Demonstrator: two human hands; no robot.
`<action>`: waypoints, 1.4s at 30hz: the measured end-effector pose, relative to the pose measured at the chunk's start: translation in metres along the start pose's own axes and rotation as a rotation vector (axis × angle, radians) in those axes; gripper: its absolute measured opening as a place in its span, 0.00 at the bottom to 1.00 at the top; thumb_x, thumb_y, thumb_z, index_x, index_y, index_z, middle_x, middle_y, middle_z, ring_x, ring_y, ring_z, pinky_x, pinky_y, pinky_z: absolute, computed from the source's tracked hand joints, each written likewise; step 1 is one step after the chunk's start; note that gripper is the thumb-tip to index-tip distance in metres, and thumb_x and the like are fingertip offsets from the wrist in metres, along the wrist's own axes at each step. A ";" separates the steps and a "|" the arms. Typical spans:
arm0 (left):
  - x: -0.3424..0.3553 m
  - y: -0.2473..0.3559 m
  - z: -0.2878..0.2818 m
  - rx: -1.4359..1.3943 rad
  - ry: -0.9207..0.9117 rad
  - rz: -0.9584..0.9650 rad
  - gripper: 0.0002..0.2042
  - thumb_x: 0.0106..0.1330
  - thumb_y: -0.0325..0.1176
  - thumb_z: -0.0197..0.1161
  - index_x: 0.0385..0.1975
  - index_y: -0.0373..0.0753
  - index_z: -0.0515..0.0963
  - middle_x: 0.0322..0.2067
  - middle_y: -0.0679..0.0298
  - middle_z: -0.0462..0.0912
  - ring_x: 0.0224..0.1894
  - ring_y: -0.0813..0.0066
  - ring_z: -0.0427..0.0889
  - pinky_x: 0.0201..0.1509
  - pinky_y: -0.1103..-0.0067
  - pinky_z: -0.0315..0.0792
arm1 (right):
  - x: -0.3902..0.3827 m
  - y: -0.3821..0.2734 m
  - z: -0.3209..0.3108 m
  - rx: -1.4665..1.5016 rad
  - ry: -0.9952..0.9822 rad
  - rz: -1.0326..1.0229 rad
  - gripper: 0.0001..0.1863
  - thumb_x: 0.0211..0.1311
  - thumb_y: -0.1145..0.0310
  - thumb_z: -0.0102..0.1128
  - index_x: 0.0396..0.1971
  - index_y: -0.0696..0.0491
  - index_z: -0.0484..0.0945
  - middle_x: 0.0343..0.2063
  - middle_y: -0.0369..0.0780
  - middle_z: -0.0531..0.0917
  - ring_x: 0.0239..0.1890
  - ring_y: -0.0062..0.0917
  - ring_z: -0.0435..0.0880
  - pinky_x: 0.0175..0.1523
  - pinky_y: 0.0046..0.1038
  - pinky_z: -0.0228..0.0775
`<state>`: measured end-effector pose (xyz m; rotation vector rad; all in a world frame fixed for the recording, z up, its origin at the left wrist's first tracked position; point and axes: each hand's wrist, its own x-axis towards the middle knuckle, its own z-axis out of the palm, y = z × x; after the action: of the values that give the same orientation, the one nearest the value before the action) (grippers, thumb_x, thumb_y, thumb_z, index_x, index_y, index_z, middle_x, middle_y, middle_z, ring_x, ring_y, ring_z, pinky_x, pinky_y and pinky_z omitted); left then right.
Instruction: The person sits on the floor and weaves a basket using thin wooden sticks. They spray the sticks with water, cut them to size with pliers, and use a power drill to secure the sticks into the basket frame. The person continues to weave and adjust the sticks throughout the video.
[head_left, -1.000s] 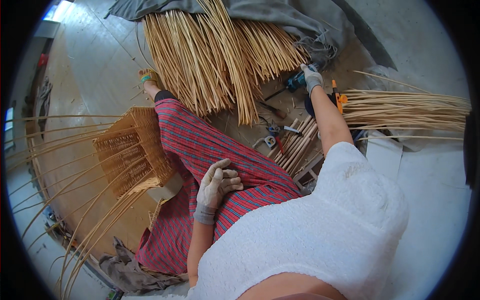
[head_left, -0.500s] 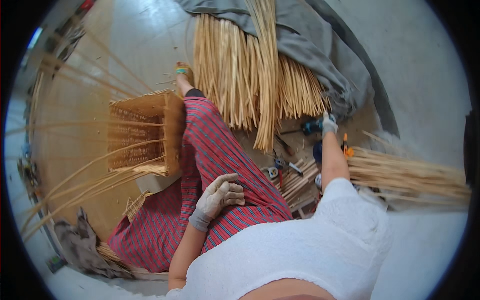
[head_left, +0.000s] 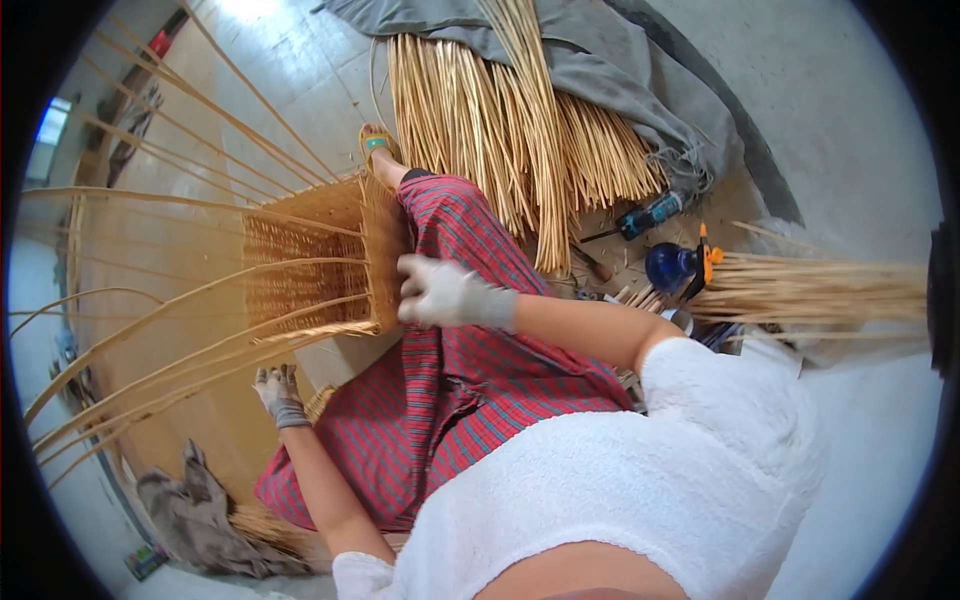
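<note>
A woven basket (head_left: 388, 240) stands in front of me on the left, its long unwoven stakes (head_left: 190, 280) fanning out to the left. Close by its right side is my right hand (head_left: 445, 292) in a pale work glove, slightly blurred, fingers apart and nothing seen in them. Whether its fingertips touch the basket, I cannot tell. My left hand (head_left: 280, 393), gloved too, is raised below the basket and the lowest stakes. Its fingers are loosely bent and apart, holding nothing visible. A blue and black power drill (head_left: 650, 215) lies on the floor at the right.
Bundled pale canes (head_left: 470, 140) lie ahead under a grey cloth (head_left: 640, 110). More canes (head_left: 820, 295) lie at the right, beside a blue spray bottle (head_left: 670, 268) with an orange trigger. A crumpled grey cloth (head_left: 195, 515) is at the lower left. My legs flank the basket.
My right hand has left the drill and swung left to the basket's side. My left hand has moved from my lap leftward, below the basket. The drill now lies free.
</note>
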<state>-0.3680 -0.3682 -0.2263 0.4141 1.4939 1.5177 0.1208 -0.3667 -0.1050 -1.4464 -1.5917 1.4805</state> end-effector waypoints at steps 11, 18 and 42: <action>0.030 0.002 0.044 0.277 -0.166 -0.014 0.32 0.64 0.20 0.60 0.67 0.46 0.59 0.65 0.66 0.67 0.62 0.69 0.69 0.55 0.75 0.70 | 0.072 0.094 0.100 -0.410 -0.042 0.009 0.62 0.39 0.56 0.80 0.70 0.66 0.51 0.59 0.60 0.73 0.64 0.48 0.72 0.69 0.36 0.65; 0.051 -0.007 0.034 0.420 -0.191 0.167 0.22 0.67 0.25 0.64 0.60 0.41 0.67 0.53 0.63 0.78 0.52 0.70 0.77 0.56 0.74 0.70 | 0.063 0.095 0.101 -0.309 0.070 -0.017 0.56 0.45 0.56 0.78 0.72 0.60 0.56 0.56 0.55 0.78 0.60 0.47 0.77 0.65 0.36 0.70; -0.169 0.014 0.058 0.996 0.199 0.472 0.17 0.65 0.32 0.66 0.52 0.34 0.79 0.48 0.51 0.85 0.50 0.57 0.84 0.56 0.69 0.76 | 0.083 0.077 0.059 -0.102 0.476 -0.497 0.43 0.60 0.73 0.62 0.74 0.58 0.52 0.72 0.51 0.59 0.76 0.40 0.54 0.78 0.33 0.43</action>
<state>-0.2423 -0.4634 -0.1412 1.2904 2.3790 1.0434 0.0705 -0.3256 -0.2145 -1.2148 -1.5773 0.7196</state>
